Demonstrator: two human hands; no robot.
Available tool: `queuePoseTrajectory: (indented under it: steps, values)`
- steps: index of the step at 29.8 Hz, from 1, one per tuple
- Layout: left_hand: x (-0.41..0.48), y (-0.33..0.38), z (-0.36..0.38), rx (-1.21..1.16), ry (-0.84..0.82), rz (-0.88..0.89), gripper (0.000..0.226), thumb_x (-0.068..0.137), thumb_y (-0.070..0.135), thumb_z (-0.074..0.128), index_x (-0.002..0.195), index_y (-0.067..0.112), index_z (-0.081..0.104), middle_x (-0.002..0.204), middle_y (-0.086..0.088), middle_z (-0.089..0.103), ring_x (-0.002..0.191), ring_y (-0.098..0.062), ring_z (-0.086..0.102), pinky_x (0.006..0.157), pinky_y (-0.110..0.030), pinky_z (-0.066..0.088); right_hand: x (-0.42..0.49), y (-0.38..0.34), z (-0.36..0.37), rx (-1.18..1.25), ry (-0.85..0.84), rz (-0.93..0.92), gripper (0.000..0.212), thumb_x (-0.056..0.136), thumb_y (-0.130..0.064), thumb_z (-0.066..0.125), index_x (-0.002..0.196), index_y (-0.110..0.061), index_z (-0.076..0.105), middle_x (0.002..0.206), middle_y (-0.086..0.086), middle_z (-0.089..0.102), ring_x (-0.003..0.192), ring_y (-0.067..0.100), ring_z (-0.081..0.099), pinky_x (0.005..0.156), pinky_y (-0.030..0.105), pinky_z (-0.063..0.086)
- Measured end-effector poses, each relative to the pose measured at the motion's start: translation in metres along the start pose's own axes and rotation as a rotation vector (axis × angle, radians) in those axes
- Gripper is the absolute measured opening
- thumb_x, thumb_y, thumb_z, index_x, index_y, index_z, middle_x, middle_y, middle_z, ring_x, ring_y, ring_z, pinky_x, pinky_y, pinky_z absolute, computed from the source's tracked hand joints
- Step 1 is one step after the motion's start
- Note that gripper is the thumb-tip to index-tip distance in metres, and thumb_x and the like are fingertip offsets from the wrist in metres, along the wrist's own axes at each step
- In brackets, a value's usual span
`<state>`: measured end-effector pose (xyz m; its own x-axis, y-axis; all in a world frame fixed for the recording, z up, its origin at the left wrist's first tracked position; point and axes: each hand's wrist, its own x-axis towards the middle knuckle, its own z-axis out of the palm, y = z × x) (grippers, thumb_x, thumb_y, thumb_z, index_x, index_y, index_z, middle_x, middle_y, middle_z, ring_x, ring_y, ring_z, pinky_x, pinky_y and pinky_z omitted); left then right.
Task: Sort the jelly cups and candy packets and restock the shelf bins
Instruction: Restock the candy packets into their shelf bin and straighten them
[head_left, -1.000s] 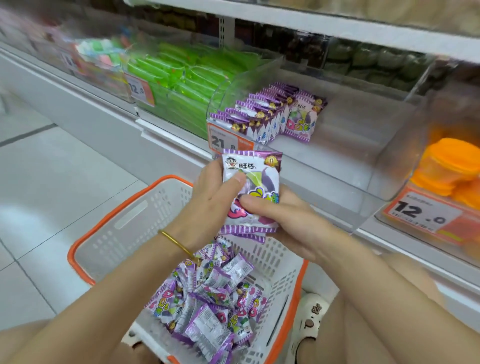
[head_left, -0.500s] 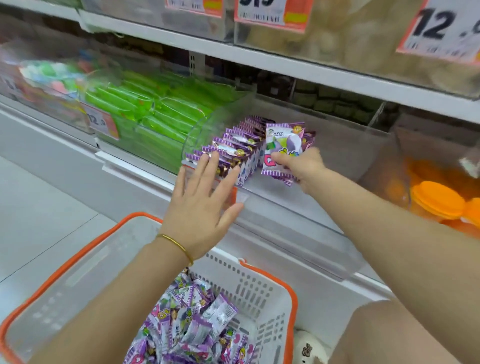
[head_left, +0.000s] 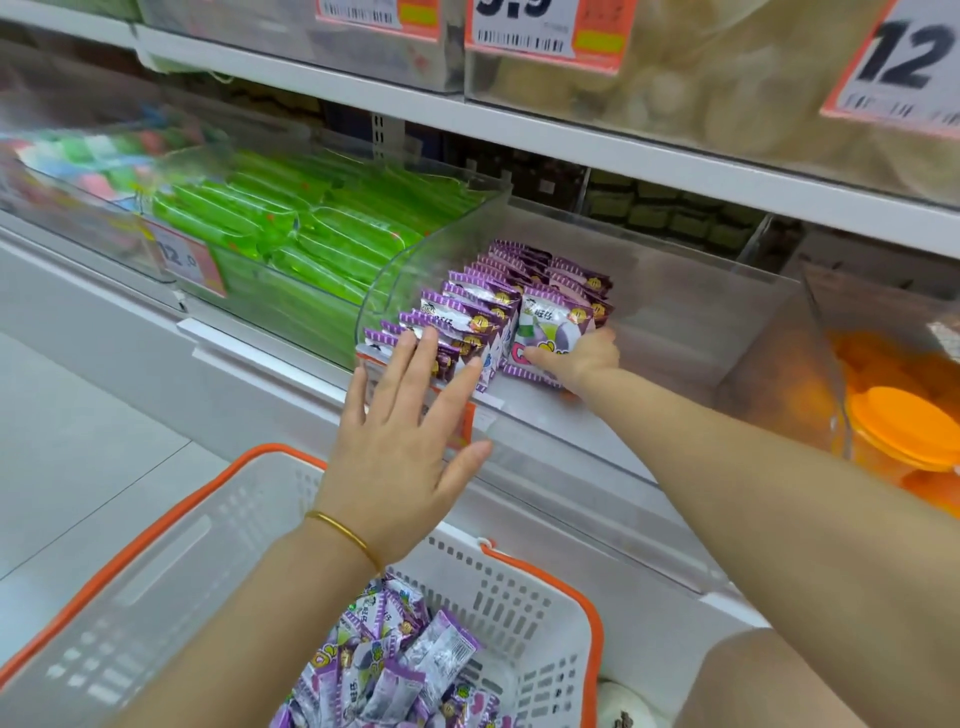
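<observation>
1. Where the right hand (head_left: 582, 358) reaches into the clear bin (head_left: 675, 332), its fingers pinch the lower edge of one purple candy packet (head_left: 553, 332) and hold it upright.
2. The held packet stands at the front of a second row, touching the row of purple packets (head_left: 467, 312) at its 9 o'clock.
3. That row runs from the bin's front lip back toward 1 o'clock, each packet standing on edge.
4. The left hand (head_left: 400, 441) is spread flat, palm down, holding nothing (a gold bangle (head_left: 345, 535) circles the wrist).
5. Its fingertips (head_left: 428, 338) rest against the front packets of the row.
6. The white basket (head_left: 524, 613) with an orange rim sits at 6 o'clock from the bin, with loose purple packets (head_left: 384, 670) heaped inside.
7. Green packets (head_left: 291, 234) fill the neighbouring bin at 9 o'clock.
8. Orange-lidded tubs (head_left: 904, 426) stand at 3 o'clock.
</observation>
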<state>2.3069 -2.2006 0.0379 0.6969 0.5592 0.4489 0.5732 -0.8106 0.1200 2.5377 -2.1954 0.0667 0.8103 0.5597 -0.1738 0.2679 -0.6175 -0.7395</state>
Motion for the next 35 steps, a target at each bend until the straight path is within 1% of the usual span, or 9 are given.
queuePoseTrajectory:
  steps: [4, 7, 11, 15, 20, 24, 30, 33, 35]
  values:
    - [-0.001, -0.001, -0.006, -0.031, 0.004, -0.006, 0.065, 0.094, 0.060, 0.016, 0.146, 0.024, 0.027, 0.155, -0.013, 0.022, 0.143, -0.024, 0.014, 0.109, -0.059, 0.025, -0.002, 0.003, -0.013, 0.080, -0.161, 0.057, 0.089, 0.065, -0.035, 0.086, 0.134, -0.004, 0.038, 0.135, 0.010, 0.050, 0.118, 0.027, 0.052, 0.098, 0.040, 0.047]
    - [-0.006, 0.001, -0.017, -0.107, 0.055, -0.006, 0.064, 0.091, 0.054, 0.031, 0.146, 0.021, 0.031, 0.156, -0.012, 0.018, 0.144, -0.026, 0.014, 0.113, -0.054, 0.023, -0.021, 0.001, -0.032, 0.173, -0.166, 0.026, 0.058, 0.075, -0.014, 0.080, 0.120, -0.003, 0.045, 0.117, 0.008, 0.053, 0.095, 0.022, 0.054, 0.086, 0.037, 0.053]
    - [-0.029, 0.007, -0.035, -0.158, 0.094, 0.005, 0.057, 0.090, 0.044, 0.040, 0.139, 0.016, 0.043, 0.150, -0.016, 0.029, 0.134, -0.035, 0.031, 0.110, -0.041, 0.021, -0.095, -0.008, -0.066, 0.294, 0.065, -0.346, 0.038, 0.083, -0.007, 0.067, 0.112, -0.013, 0.044, 0.094, 0.001, 0.053, 0.077, 0.015, 0.054, 0.066, 0.030, 0.051]
    - [-0.083, -0.002, -0.025, -0.094, -0.141, 0.048, 0.050, 0.086, 0.040, 0.042, 0.124, 0.011, 0.055, 0.139, -0.022, 0.042, 0.118, -0.036, 0.043, 0.100, -0.042, 0.036, -0.181, 0.026, -0.045, 0.364, -0.221, -0.625, 0.031, 0.085, -0.006, 0.062, 0.104, -0.028, 0.051, 0.096, 0.001, 0.054, 0.071, 0.025, 0.061, 0.049, 0.032, 0.049]
    - [-0.151, -0.019, -0.007, 0.154, -0.606, 0.061, 0.053, 0.072, 0.042, 0.041, 0.105, 0.010, 0.069, 0.126, -0.029, 0.054, 0.097, -0.046, 0.062, 0.060, -0.049, 0.057, -0.165, 0.123, 0.074, -0.184, -0.680, -0.346, 0.028, 0.089, -0.009, 0.059, 0.117, -0.009, 0.054, 0.098, 0.008, 0.054, 0.078, 0.030, 0.060, 0.070, 0.041, 0.052]
    - [-0.171, -0.023, -0.001, 0.172, -0.832, -0.079, 0.057, 0.093, 0.046, 0.045, 0.145, 0.025, 0.030, 0.157, -0.011, -0.001, 0.141, -0.032, 0.017, 0.104, -0.042, 0.040, -0.134, 0.202, 0.144, -0.429, -0.771, -0.195, 0.056, 0.090, -0.022, 0.063, 0.137, -0.007, 0.039, 0.132, 0.013, 0.048, 0.108, 0.026, 0.052, 0.087, 0.032, 0.042]
    - [-0.169, -0.032, 0.007, 0.185, -0.933, -0.125, 0.060, 0.094, 0.051, 0.038, 0.147, 0.031, 0.017, 0.156, -0.003, -0.012, 0.142, -0.024, 0.008, 0.111, -0.037, 0.029, -0.122, 0.258, 0.216, -0.053, -0.466, 0.359, 0.063, 0.091, -0.022, 0.062, 0.143, -0.007, 0.029, 0.139, 0.014, 0.044, 0.105, 0.029, 0.054, 0.088, 0.036, 0.043]
    - [-0.168, -0.037, 0.007, 0.212, -0.986, -0.129, 0.060, 0.095, 0.049, 0.036, 0.148, 0.029, 0.016, 0.156, -0.004, -0.010, 0.141, -0.024, 0.010, 0.110, -0.036, 0.030, -0.136, 0.259, 0.218, 0.141, -0.329, 0.246, 0.054, 0.089, -0.019, 0.064, 0.136, -0.013, 0.037, 0.137, 0.007, 0.043, 0.121, 0.024, 0.046, 0.091, 0.029, 0.036]
    - [-0.167, -0.040, 0.006, 0.207, -1.007, -0.135, 0.061, 0.095, 0.049, 0.035, 0.149, 0.029, 0.014, 0.156, -0.003, -0.011, 0.142, -0.023, 0.009, 0.110, -0.036, 0.031, -0.152, 0.259, 0.215, 0.141, -0.433, 0.030, 0.051, 0.089, -0.031, 0.064, 0.134, -0.021, 0.042, 0.138, -0.001, 0.039, 0.126, 0.015, 0.040, 0.095, 0.027, 0.032]
